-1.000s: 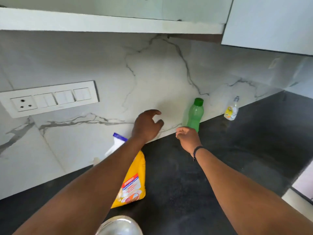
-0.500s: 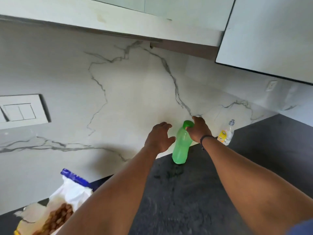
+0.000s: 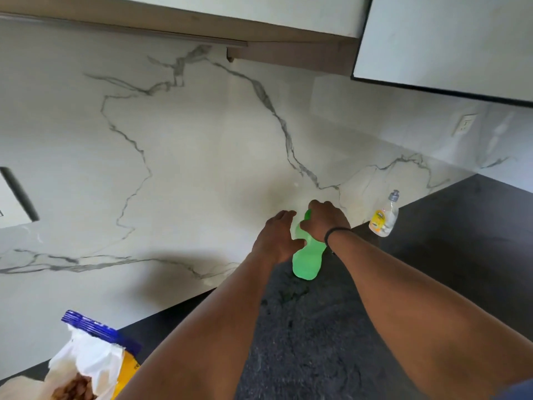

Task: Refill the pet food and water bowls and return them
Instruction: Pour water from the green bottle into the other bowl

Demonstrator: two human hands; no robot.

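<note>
Standing near the wall on the dark counter (image 3: 317, 342), the green bottle (image 3: 307, 259) is being steadied by the left hand (image 3: 275, 239), fingers loosely round its neck, while the right hand (image 3: 323, 219), curled over the cap, is best being turned squarely

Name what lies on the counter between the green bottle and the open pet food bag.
Head view: nothing. Bare dark counter separates the green bottle from the pet food bag; only the person's left forearm crosses above it.
</note>
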